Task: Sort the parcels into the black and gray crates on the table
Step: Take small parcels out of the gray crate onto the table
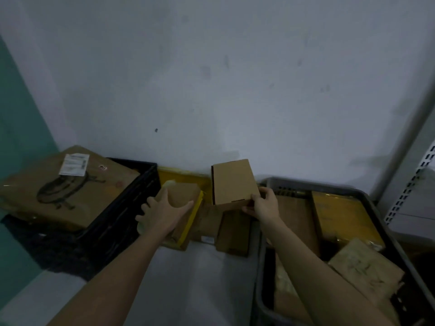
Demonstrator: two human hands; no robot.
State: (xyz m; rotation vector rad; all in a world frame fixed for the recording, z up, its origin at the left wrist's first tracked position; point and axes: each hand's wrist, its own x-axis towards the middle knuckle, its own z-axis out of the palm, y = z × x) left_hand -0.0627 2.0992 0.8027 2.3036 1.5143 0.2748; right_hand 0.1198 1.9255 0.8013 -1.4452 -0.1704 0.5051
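my right hand (261, 203) pinching the small cardboard box (231, 182) by its bottom edge mid-frame, box sticking up above the fingers, left hand (162, 210) gripping a brown parcel (182, 196) beside the black crate (131, 196), gray crate (376, 208) lower right

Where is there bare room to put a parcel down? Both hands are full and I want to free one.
The bare patch is the gray tabletop nearest the person, bordered by the black crate on the left, the gray crate on the right and the loose parcels behind. Both crates look crowded; a large box covers the black one.
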